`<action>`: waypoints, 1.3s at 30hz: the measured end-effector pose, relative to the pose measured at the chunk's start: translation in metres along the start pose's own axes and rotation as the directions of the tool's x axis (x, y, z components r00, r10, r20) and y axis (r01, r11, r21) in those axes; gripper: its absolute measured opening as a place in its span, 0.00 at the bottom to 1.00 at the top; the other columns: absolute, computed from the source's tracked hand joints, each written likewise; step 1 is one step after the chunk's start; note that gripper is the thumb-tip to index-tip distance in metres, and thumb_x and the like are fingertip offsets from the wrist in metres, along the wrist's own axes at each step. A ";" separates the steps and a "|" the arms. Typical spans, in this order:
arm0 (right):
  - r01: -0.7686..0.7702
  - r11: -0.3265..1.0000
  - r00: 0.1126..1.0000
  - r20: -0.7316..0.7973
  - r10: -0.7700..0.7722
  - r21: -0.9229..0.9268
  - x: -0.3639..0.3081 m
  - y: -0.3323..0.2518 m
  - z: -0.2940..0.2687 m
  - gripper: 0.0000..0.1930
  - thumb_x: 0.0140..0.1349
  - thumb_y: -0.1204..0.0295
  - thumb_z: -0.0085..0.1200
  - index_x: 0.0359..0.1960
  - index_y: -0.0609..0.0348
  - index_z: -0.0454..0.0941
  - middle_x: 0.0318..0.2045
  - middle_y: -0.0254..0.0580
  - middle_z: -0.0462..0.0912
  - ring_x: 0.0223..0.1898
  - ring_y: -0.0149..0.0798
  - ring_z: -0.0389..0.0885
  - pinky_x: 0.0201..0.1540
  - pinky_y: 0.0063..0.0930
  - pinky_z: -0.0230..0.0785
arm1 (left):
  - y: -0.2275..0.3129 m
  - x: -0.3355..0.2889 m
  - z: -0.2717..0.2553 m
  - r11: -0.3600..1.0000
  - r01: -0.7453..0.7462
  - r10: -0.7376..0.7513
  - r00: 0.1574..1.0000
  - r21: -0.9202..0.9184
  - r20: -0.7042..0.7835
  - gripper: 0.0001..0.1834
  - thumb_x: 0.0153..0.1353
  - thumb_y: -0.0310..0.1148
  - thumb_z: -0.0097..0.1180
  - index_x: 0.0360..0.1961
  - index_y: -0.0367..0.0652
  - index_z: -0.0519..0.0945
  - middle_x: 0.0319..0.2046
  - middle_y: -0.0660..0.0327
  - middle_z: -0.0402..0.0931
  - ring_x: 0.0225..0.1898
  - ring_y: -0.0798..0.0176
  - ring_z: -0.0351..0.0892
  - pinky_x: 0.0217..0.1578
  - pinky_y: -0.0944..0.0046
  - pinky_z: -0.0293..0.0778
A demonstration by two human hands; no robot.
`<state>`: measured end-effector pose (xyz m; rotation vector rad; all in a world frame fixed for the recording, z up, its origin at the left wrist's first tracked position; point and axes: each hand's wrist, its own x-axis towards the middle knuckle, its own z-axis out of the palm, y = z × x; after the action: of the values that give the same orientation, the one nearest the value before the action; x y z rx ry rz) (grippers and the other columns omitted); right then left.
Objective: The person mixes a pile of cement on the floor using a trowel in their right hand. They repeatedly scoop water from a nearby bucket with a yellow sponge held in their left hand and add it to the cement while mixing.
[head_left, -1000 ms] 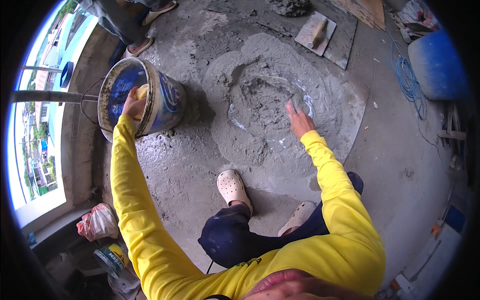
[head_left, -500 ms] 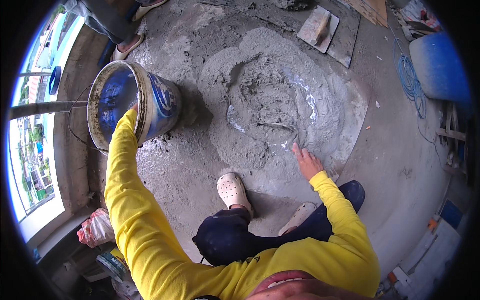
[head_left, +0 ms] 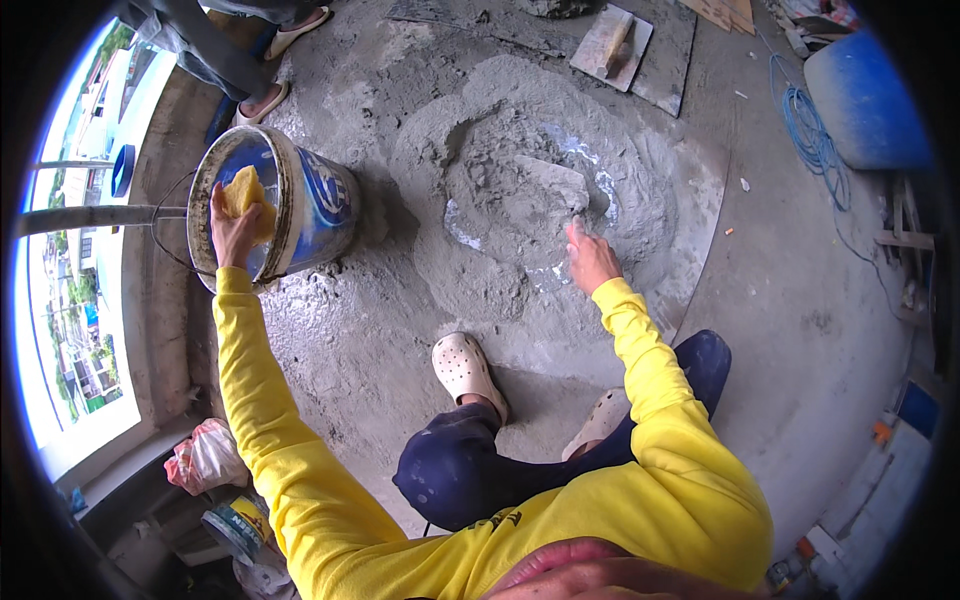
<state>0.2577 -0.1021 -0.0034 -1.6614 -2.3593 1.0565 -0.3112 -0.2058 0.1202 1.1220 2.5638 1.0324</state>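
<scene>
My left hand [head_left: 233, 228] grips a yellow sponge [head_left: 243, 197] at the mouth of a dirty blue-and-white bucket [head_left: 320, 210]. The bucket leans to one side, its opening facing left and toward me. In my right hand [head_left: 592, 258] is the handle end of a trowel; its mortar-coated blade [head_left: 550, 180] lies over the hollow of a wet grey mortar heap [head_left: 490, 110]. My fingers partly hide the handle.
A flat float [head_left: 612, 48] rests on a board at the back. Another person's legs [head_left: 215, 60] stand at far left, near the window opening. Blue hose coils [head_left: 812, 140] lie beside a blue drum [head_left: 865, 100] at right. My clogs [head_left: 465, 370] are before the heap.
My left hand has come up out of the bucket, bringing the sponge into sight. My right hand has closed on the trowel and moved slightly left and away; the blade now shows broadly.
</scene>
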 end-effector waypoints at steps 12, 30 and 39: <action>0.121 0.911 0.983 0.172 -0.056 -0.395 0.036 0.027 0.034 0.25 0.71 0.72 0.34 0.70 0.60 0.54 0.52 0.66 0.75 0.46 0.62 0.80 0.49 0.49 0.74 | 0.176 -0.073 0.044 0.499 0.197 0.046 0.966 -0.844 0.253 0.31 0.58 0.29 0.58 0.63 0.44 0.64 0.48 0.57 0.73 0.46 0.58 0.80 0.41 0.57 0.83; -0.169 0.908 0.940 -0.213 0.266 0.384 -0.121 0.093 -0.052 0.28 0.60 0.67 0.57 0.61 0.68 0.69 0.32 0.66 0.80 0.36 0.58 0.83 0.38 0.36 0.72 | 0.272 -0.220 0.323 0.589 0.596 0.076 0.631 -0.545 0.772 0.20 0.64 0.44 0.54 0.42 0.35 0.78 0.29 0.60 0.77 0.27 0.66 0.78 0.26 0.63 0.77; 0.034 0.999 0.981 -0.193 -0.026 0.039 -0.140 0.101 -0.032 0.29 0.63 0.69 0.54 0.66 0.61 0.63 0.36 0.60 0.80 0.37 0.63 0.80 0.42 0.45 0.74 | 0.283 -0.216 0.326 0.678 0.553 -0.011 0.668 -0.485 0.744 0.25 0.65 0.47 0.54 0.45 0.30 0.77 0.33 0.56 0.79 0.33 0.64 0.79 0.34 0.64 0.77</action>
<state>0.4099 -0.1876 0.0084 -1.6281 -2.2181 0.8899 0.1359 -0.0471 0.0332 0.6288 1.4622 1.0487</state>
